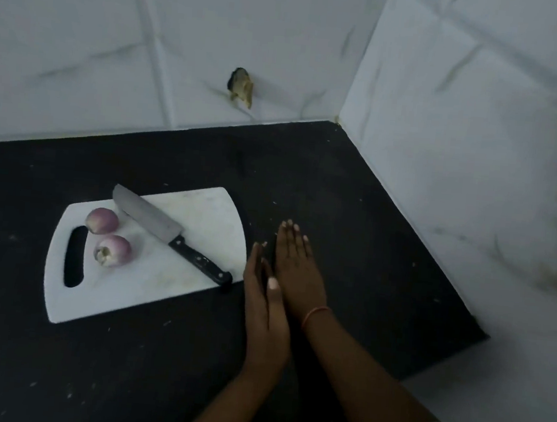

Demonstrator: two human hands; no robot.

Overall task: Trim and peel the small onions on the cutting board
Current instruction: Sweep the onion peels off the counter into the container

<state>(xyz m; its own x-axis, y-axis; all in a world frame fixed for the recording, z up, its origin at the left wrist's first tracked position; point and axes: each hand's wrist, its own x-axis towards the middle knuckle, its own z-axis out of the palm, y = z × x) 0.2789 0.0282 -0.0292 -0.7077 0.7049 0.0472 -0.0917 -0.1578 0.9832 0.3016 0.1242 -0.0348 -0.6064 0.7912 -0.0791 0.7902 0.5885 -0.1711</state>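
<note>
Head view: knife (pixel 167 231) tip points far-left across board (pixel 149 287); both hands (pixel 281 278) flat, empty.

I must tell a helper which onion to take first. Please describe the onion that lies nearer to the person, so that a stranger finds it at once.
Find the white plastic cutting board on the black counter. Two small purple onions lie beside its handle slot, left of the black-handled knife. The nearer onion shows its pale cut end, unlike the farther onion.
</note>
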